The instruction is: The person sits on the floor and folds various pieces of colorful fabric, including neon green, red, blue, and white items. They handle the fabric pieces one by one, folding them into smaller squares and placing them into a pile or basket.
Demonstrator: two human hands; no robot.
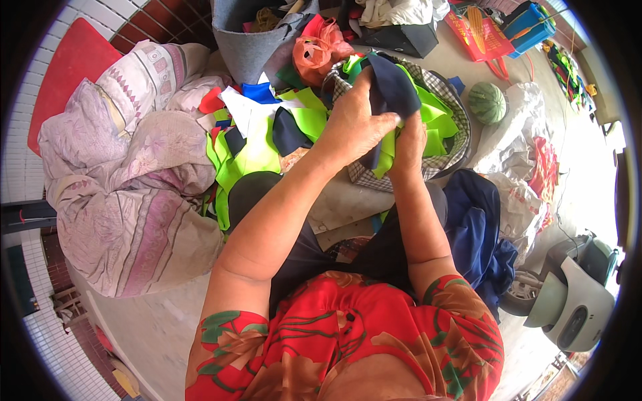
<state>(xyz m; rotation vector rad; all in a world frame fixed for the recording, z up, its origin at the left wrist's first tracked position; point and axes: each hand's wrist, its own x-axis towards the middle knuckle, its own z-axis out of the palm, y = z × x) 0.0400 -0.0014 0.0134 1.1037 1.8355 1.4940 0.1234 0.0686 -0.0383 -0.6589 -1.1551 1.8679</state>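
Note:
A dark navy piece of fabric [396,87] is held up in front of me, bent over at the top. My left hand [354,123] grips it from the left, thumb pointing right across its lower part. From below, my right hand [409,148] closes on its lower edge; some of those fingers are hidden. Lime-green fabric pieces [438,119] lie behind my hands in a checked cloth-sided container [457,152]. Left of my left forearm is a loose heap of lime-green scraps [257,157], mixed with white, blue and navy ones.
A large bundle of patterned cloth [134,200] fills the left side. A grey felt bin [244,50] and a red plastic bag [321,52] stand at the back. To the right are a watermelon [487,102], navy cloth [471,220] and a grey-white machine [578,304].

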